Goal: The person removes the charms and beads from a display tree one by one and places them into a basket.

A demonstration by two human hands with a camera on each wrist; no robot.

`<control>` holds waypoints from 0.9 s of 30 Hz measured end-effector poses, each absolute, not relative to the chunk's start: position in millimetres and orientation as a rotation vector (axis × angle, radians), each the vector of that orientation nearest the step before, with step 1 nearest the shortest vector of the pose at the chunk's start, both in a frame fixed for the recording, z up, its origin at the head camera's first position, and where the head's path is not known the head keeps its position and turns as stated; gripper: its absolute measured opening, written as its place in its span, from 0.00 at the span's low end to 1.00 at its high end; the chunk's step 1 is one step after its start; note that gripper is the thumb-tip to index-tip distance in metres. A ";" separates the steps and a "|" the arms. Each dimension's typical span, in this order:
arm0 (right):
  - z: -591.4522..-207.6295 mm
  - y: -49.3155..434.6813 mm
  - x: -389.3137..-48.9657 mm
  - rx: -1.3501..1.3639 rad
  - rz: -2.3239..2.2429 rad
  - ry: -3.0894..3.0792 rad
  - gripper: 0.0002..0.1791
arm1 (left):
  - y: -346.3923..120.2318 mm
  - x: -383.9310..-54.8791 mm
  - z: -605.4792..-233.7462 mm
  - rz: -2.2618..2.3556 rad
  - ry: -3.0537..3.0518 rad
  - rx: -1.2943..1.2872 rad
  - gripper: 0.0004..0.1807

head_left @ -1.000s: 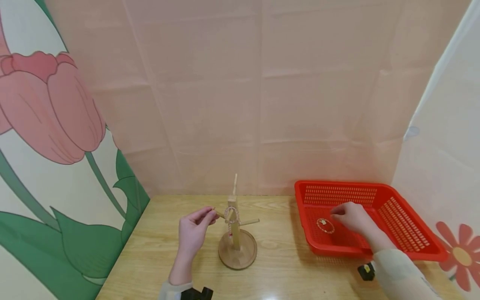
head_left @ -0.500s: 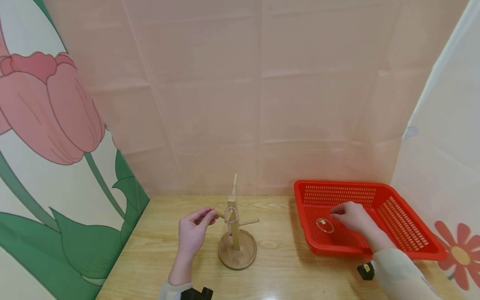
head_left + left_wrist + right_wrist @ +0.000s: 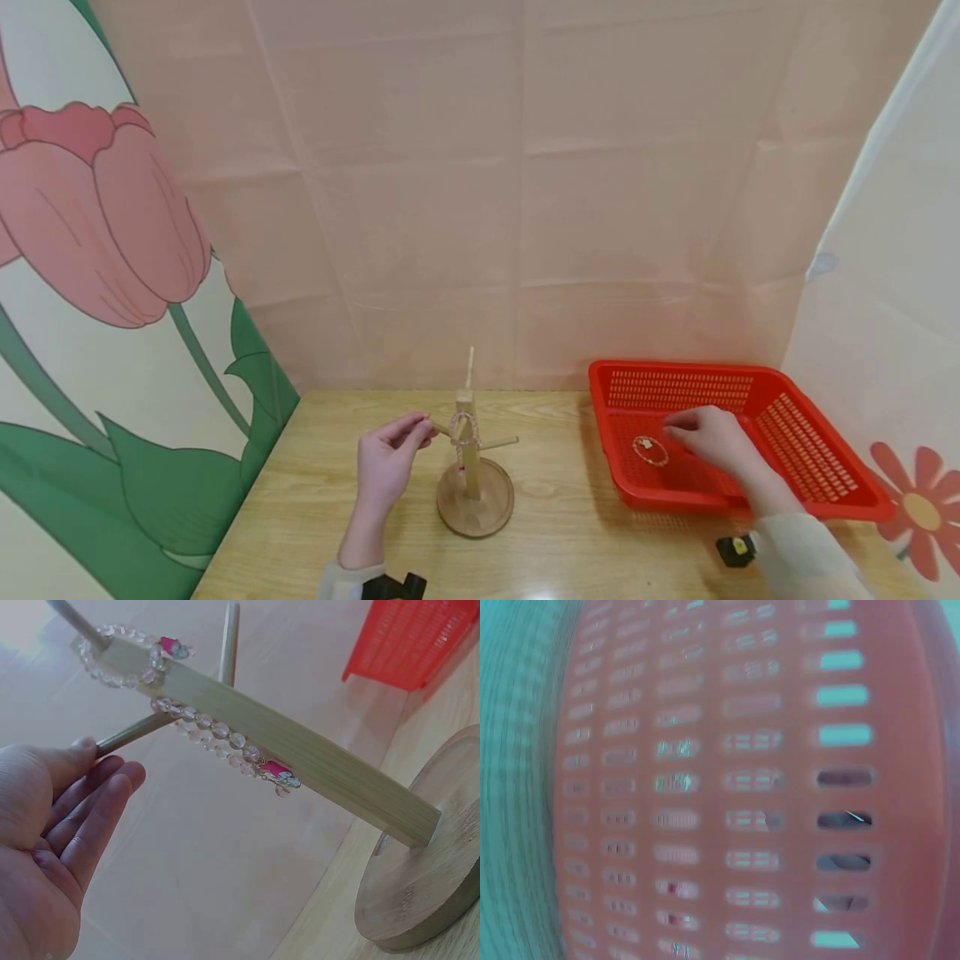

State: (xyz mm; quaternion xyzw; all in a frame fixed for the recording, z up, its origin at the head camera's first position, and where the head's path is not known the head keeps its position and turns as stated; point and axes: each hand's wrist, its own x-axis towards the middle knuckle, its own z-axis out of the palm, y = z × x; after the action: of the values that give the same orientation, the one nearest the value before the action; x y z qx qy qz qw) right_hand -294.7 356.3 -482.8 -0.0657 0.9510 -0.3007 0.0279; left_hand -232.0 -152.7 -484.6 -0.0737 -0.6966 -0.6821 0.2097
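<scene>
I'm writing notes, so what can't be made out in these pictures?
Whether the right hand holds anything: its back hides the palm, head view; red basket wall blocks the right wrist view.
Bracelet in basket: details too small, head view.
Wooden stand's round base: cut off by right edge, left wrist view.

This was an indoor tabletop setup, whether home or studio unclear. Creased pink sheeting and a tulip-printed panel bordered the wood-grain table.
</scene>
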 end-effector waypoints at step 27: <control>-461.2 272.1 -271.5 -0.277 -1.260 2.931 0.19 | -150.7 -230.0 -481.4 -1.870 -1.922 -0.207 0.05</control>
State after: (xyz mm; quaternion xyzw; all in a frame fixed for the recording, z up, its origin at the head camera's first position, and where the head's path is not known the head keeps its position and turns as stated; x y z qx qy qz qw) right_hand -271.5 272.1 -461.2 -0.0864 0.9148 -0.3933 -0.0305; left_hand -230.0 -150.7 -481.4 -0.0748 -0.6965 -0.6776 0.2240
